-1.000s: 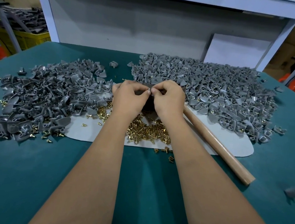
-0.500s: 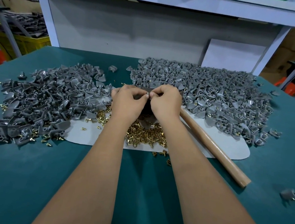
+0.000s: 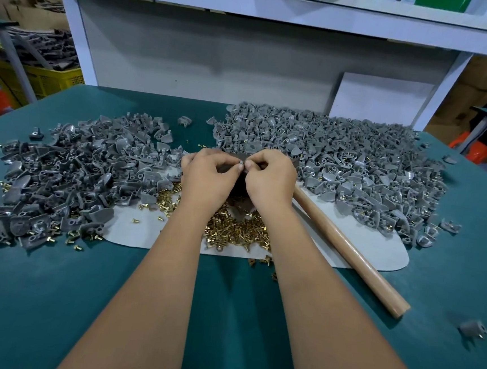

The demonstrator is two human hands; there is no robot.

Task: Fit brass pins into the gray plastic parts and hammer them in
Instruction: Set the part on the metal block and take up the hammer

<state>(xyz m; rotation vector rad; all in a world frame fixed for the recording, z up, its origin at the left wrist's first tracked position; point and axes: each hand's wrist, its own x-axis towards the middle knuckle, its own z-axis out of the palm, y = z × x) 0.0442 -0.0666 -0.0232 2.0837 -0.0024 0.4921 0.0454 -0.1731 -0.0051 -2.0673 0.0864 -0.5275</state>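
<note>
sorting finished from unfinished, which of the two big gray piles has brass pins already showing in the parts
The right pile of gray parts, behind the hammer handle: brass glints show in many parts. The left pile looks plain gray, with only loose brass pins at its near edge.

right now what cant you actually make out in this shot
- Head view: what the left hand and right hand pinch between their fingertips is too small to tell and covered by the fingers.
- Head view: the head of the hammer is hidden behind the right hand; only the wooden handle shows.
- Head view: the stray gray part at the right is motion-blurred.
- Head view: part of the brass pins lies hidden under the forearms.
</note>
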